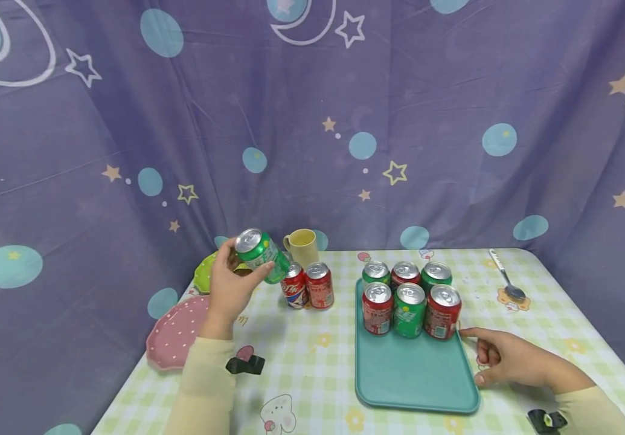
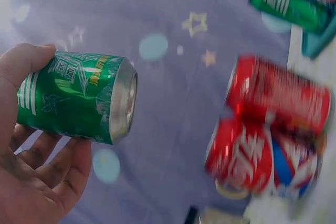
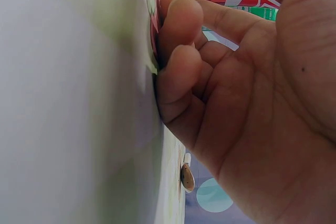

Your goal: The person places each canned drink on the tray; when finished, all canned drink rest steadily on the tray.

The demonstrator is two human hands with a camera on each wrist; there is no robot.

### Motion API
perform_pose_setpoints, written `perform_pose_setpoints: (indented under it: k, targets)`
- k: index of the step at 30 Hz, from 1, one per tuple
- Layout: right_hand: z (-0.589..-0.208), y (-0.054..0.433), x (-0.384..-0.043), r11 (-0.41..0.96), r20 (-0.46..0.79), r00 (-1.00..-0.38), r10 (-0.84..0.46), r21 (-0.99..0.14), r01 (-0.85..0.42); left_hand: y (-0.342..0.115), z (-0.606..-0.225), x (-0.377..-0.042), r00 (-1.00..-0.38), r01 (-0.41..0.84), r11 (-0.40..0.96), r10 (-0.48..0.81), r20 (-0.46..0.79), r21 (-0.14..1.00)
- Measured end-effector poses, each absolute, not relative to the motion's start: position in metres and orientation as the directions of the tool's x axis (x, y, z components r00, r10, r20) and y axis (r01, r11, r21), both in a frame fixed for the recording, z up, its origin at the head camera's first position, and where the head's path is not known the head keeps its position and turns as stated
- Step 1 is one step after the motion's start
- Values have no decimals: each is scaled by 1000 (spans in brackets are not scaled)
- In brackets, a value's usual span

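My left hand [image 1: 229, 295] holds a green soda can [image 1: 266, 257] raised and tilted, thumb on one side and fingers on the other. In the left wrist view the green can's silver end faces right. Below and beside it, two red cans stand on the table: a Pepsi-like red-and-blue can [image 1: 294, 290] and a plain red can [image 1: 319, 287]. My right hand [image 1: 513, 359] rests on the cloth, index finger and thumb at the right edge of a teal tray [image 1: 415, 377], its other fingers curled. Several red and green cans [image 1: 410, 311] stand upright in two rows on the tray's far half.
A yellow mug [image 1: 302, 246] stands behind the two red cans. At the left lie a pink dotted plate [image 1: 176, 338] and a green dish [image 1: 203, 275], partly hidden by my left hand. A spoon [image 1: 513, 291] lies at the far right on the checked tablecloth [image 1: 301, 368].
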State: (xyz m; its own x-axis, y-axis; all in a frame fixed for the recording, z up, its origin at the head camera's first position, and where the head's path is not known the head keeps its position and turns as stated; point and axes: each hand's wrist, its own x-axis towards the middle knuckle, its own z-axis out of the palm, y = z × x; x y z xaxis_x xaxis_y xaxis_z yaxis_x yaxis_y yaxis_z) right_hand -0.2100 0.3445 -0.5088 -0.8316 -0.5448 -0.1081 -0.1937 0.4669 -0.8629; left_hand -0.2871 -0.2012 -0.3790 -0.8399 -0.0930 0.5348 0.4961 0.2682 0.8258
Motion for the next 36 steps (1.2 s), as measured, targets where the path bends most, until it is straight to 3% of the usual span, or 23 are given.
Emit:
perform_pose_setpoints:
  k: [8, 17, 28, 36]
  targets:
    - [-509, 345, -210, 479, -117, -834, -538, -857, -189, -149, -371, -259, -802, 594, 245, 114, 586, 766]
    - [-509, 345, -211, 473, -110, -838, -535, -861, -189, -89, -386, -237, -841, 504, 186, 328, 430, 843]
    - [-515, 347, -213, 475, -96, -840, -535, -856, -205, -22, -424, -224, -836, 439, 247, 464, 292, 864]
    - [-513, 347, -213, 484, -102, -838, -536, -850, -206, 20, -455, -217, -846, 433, 316, 466, 259, 844]
